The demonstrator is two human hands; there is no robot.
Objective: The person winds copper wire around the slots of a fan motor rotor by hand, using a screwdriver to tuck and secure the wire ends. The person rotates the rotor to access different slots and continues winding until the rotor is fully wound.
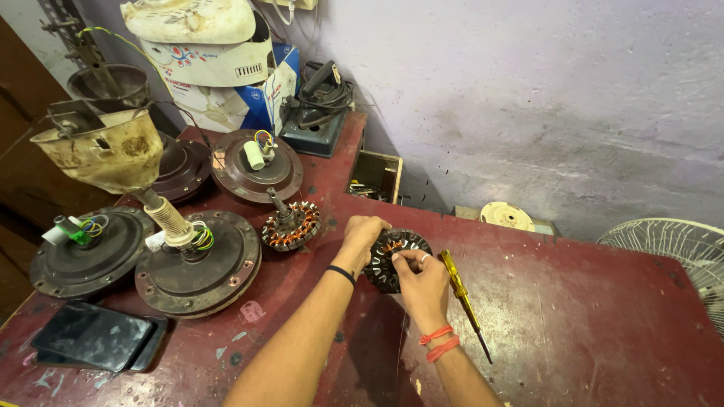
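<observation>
Gripping a dark stator (392, 260) on edge — left hand (362, 237) fingers wrapped over it, right hand (422, 279) fingers pinching its rim, yellow screwdriver (461, 298) just beside

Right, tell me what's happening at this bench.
A person holds a dark fan stator on edge over the red table, left hand gripping its top, right hand pinching its near side. A yellow-handled screwdriver lies beside the right hand. A second, copper-wound stator and several fan motor housings sit to the left.
</observation>
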